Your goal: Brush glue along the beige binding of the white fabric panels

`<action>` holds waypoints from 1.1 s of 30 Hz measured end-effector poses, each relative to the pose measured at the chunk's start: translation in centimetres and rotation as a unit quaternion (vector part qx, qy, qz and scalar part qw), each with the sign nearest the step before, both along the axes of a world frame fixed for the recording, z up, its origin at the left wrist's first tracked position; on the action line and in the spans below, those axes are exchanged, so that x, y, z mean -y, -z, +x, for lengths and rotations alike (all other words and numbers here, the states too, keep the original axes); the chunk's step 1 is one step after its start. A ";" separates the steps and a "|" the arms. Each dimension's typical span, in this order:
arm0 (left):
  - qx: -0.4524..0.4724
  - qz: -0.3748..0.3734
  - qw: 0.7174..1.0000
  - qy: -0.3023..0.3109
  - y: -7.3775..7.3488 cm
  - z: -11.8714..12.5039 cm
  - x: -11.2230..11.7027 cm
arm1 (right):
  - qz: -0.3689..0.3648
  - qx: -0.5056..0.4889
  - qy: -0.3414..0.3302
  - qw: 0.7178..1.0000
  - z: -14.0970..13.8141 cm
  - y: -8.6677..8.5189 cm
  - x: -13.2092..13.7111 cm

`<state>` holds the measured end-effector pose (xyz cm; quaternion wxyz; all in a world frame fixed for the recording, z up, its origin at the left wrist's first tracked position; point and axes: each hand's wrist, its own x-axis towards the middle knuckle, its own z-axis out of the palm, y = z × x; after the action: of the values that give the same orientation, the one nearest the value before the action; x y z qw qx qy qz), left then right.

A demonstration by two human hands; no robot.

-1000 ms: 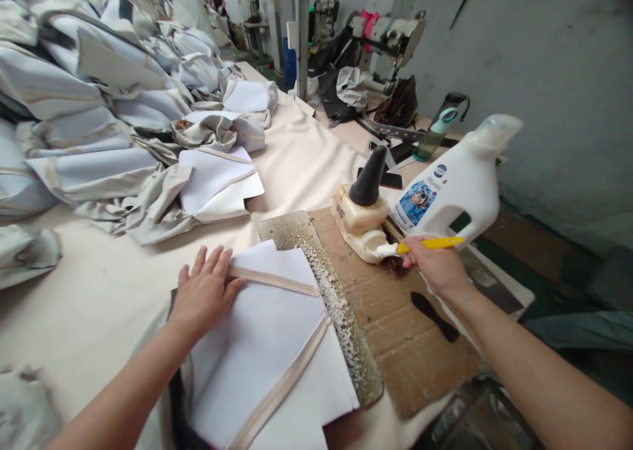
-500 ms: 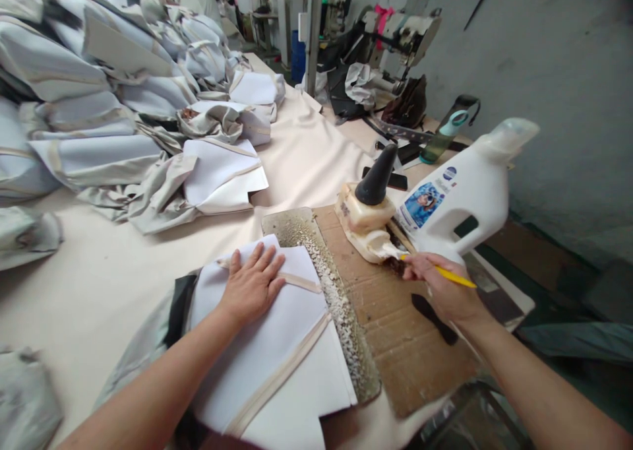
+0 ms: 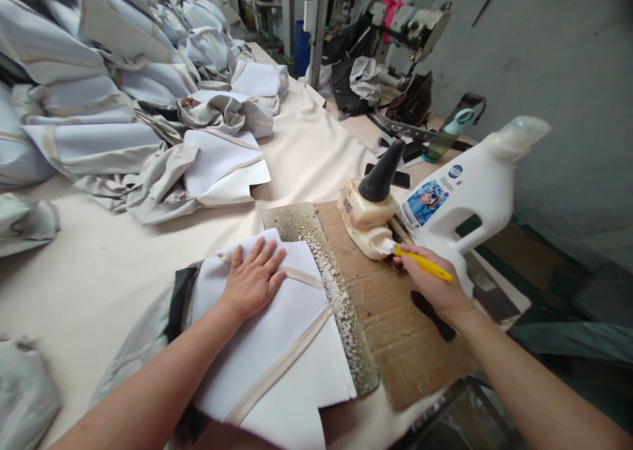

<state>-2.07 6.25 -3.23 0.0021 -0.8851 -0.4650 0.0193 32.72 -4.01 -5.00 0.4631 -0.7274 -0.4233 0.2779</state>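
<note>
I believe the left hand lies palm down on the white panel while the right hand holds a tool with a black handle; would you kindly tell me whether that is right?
Not quite: the tool in the right hand has a yellow handle, as the head view shows. The left hand does lie palm down on the white panel.

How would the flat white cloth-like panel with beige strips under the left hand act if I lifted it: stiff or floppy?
The white panel is probably fairly stiff, since its cut edges look crisp and straight. It looks thin, so it may be light for its size.
</note>
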 end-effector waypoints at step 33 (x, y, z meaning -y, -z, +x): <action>0.092 -0.061 0.993 0.034 -0.1 1.1 1.1 | -0.026 -0.060 -0.123 0.990 -8.1 -2.1 -4.5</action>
<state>-0.92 5.18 -3.08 -0.0939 -0.8968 -0.4309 -0.0341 24.67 0.51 -2.91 0.4314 -0.6634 -0.4735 0.3867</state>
